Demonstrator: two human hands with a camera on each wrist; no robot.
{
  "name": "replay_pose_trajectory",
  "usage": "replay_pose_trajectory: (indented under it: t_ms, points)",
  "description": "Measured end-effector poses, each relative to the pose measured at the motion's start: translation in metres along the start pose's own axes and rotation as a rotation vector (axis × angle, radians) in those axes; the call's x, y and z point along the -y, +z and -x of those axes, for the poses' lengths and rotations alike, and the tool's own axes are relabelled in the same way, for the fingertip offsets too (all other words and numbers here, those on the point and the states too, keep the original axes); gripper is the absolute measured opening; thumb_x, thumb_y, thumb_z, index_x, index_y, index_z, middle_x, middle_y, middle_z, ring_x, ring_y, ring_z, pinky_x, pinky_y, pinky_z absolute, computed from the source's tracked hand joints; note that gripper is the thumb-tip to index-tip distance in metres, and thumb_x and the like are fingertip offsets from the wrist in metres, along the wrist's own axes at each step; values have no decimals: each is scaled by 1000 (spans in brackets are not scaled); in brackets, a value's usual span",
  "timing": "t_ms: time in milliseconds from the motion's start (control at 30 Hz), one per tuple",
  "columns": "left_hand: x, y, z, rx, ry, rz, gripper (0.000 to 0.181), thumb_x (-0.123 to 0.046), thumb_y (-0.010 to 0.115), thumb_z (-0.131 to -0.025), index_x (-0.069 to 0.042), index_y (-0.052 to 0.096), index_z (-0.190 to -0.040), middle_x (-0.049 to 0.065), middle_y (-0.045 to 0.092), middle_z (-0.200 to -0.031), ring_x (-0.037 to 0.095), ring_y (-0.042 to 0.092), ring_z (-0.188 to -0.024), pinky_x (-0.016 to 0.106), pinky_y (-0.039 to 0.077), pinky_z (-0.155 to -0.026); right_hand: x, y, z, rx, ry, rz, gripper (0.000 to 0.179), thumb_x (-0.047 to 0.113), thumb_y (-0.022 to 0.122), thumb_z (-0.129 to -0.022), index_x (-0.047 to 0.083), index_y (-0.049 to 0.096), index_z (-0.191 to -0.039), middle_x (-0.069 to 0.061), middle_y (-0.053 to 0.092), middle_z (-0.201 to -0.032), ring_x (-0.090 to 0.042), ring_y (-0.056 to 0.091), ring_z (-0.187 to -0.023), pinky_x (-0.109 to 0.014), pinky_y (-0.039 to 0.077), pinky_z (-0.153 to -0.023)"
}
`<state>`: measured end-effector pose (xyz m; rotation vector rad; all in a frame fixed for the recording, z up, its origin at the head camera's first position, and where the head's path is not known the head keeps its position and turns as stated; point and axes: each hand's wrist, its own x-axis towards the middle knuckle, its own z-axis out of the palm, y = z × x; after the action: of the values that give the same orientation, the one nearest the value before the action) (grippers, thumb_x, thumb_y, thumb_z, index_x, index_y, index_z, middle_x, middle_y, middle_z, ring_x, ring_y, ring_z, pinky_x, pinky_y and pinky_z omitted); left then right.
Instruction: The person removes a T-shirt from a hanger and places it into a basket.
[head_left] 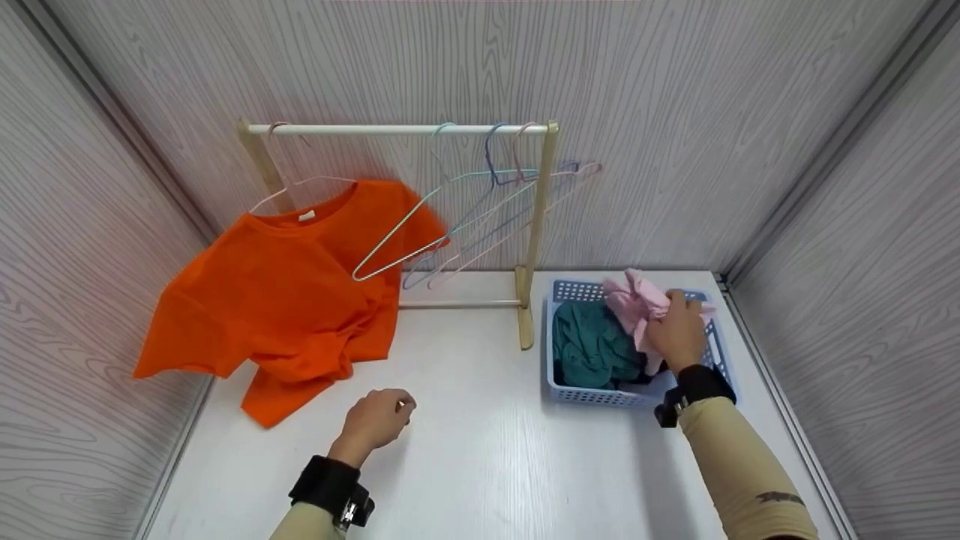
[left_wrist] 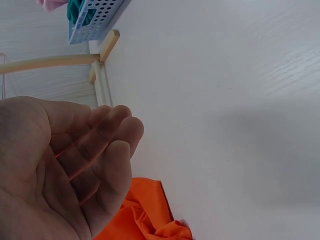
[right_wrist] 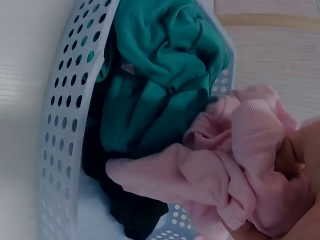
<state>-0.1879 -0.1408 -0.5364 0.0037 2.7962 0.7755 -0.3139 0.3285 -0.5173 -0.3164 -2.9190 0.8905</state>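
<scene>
My right hand (head_left: pixel 679 332) grips a bunched pink garment (head_left: pixel 634 304) over the right side of the blue basket (head_left: pixel 564 394). In the right wrist view the pink cloth (right_wrist: pixel 200 175) hangs in folds beside a green garment (right_wrist: pixel 160 85), with a dark garment (right_wrist: pixel 132 200) beneath. My left hand (head_left: pixel 377 417) hovers above the white table, its fingers loosely curled around nothing, as the left wrist view of the hand (left_wrist: pixel 75 165) shows. Near it an orange T-shirt (head_left: pixel 300 277) hangs from a pink hanger (head_left: pixel 268 201) at the rack's left end.
A clothes rack (head_left: pixel 397 130) with a white bar and wooden posts stands at the back. Toward its right end hang a light-blue hanger (head_left: pixel 390 232), a dark blue hanger (head_left: pixel 489 154) and a pink one (head_left: pixel 516 150). Grey wood-grain walls (head_left: pixel 675 112) enclose the table (head_left: pixel 480 450).
</scene>
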Motion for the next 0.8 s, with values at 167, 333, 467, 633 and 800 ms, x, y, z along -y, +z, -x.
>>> replay_pose_trajectory:
  t_ms: [167,333,467,633,800]
  points:
    - [1,1,4,20,9,14,20,-19,56,-96,-10,72,-104,-2,67,-76,13,56,-62,30,46,-58,-36,21,8,116,45,21,57,21,50,-99,4,26,-148,-35,21,-150,-56,31,-132,-69,32,-104]
    - [3,2,6,26,-5,24,20,-20,56,-97,-9,72,-105,-2,67,-76,13,55,-58,28,46,-57,-61,38,17,327,9,98,64,18,49,-99,1,17,-152,-37,20,-152,-57,24,-137,-69,25,-109]
    - [3,4,7,41,-11,29,21,-20,55,-97,-10,72,-104,-2,66,-75,13,56,-57,28,46,-56,-65,37,23,414,-14,82,69,12,55,-94,1,20,-152,-34,35,-147,-52,38,-130,-65,29,-109]
    - [1,4,7,74,-2,43,22,-21,55,-97,-9,71,-107,1,68,-79,13,57,-57,27,46,-55,-59,29,32,440,-10,145,65,13,59,-92,-1,28,-148,-35,40,-140,-48,47,-117,-67,36,-103]
    - [-4,-5,3,68,2,29,22,-21,55,-97,-9,70,-109,1,68,-80,13,57,-58,28,46,-55,-30,20,41,320,-85,253,49,17,56,-93,-6,42,-134,-35,45,-128,-49,52,-107,-68,44,-91]
